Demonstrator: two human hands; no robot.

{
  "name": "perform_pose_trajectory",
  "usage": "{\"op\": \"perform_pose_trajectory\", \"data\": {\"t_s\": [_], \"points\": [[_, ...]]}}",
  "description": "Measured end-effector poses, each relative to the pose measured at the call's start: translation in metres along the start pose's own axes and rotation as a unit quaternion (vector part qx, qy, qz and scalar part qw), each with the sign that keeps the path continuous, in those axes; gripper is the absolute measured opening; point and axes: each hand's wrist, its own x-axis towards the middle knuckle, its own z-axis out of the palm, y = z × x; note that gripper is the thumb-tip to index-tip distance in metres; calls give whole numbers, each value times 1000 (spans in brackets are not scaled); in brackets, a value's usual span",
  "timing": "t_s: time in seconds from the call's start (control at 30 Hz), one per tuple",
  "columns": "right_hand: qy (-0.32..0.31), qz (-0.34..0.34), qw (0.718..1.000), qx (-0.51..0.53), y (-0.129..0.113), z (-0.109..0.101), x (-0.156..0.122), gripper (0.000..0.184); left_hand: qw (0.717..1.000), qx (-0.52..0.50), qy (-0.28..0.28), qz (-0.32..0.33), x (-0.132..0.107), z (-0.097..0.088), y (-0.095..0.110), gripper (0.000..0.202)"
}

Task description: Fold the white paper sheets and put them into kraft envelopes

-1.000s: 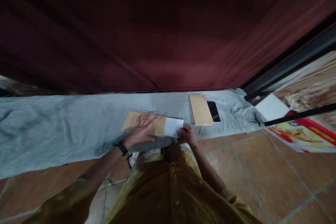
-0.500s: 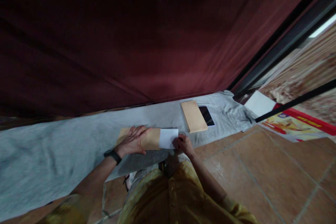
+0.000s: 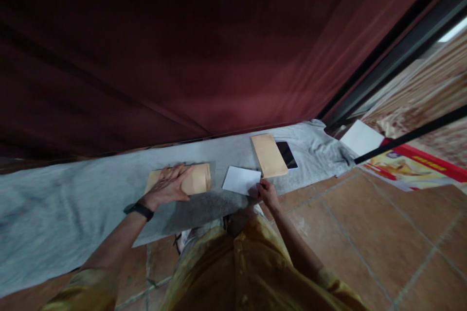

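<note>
A brown paper envelope (image 3: 197,180) lies lengthwise on the grey cloth, and my left hand (image 3: 170,185) rests across it with fingers spread. To its right, a white sheet of paper (image 3: 239,180) is apart from the envelope. My right hand (image 3: 268,193) pinches the sheet at its right end, thumb and fingers closed. Just beyond that hand lies a second brown envelope (image 3: 269,155), partly over a dark-screened phone or tablet (image 3: 286,154).
The grey cloth (image 3: 91,189) covers a long narrow surface against a dark red curtain (image 3: 219,58). Tiled floor (image 3: 350,223) lies in front. At right are a dark metal frame (image 3: 397,48), a printed red-and-yellow carton (image 3: 408,167) and a white panel (image 3: 362,138).
The white sheet has come out of the envelope, drawn to the right by my right hand. My left hand and the envelope have shifted left.
</note>
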Motion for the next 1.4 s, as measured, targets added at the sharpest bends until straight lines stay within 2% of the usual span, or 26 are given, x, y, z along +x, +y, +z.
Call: {"op": "perform_pose_trajectory", "data": {"t_s": [0.07,0.13,0.2,0.3,0.37,0.43,0.5,0.6,0.67,0.77,0.83,0.97,1.23,1.4], "points": [[-8,-6,1000,-13,1,2,0,26,1000,-12,21,3,-2,3,4,107],[-24,-5,999,-21,-1,5,1,24,996,-38,76,25,-3,11,22,90],[-39,-4,999,-38,-4,9,5,23,989,-71,116,57,-1,25,52,76],[-51,-12,996,-67,-11,14,13,21,983,-86,119,106,5,50,105,69],[-48,-20,995,-80,-15,16,18,20,983,-79,123,108,8,66,134,69],[-39,-25,994,-94,-18,19,21,20,986,-58,129,91,8,77,155,67],[-15,-46,990,-136,-21,22,19,24,987,-35,138,76,7,84,168,62],[50,-118,962,-240,-22,30,9,39,986,-9,152,65,3,88,176,60],[71,-183,939,-283,-20,38,-2,47,985,2,163,55,2,90,178,61],[31,-275,909,-311,-16,48,-18,50,983,9,176,43,2,93,181,63],[-7,-302,892,-337,-13,53,-26,49,983,7,180,41,3,95,182,63],[-42,-305,875,-373,-12,56,-33,46,984,1,172,53,0,93,182,61],[10,-270,893,-359,-26,69,-15,51,984,-19,164,60,-1,93,181,61],[20,-275,889,-366,-16,77,-5,53,984,-8,168,49,-1,94,184,64]]}}
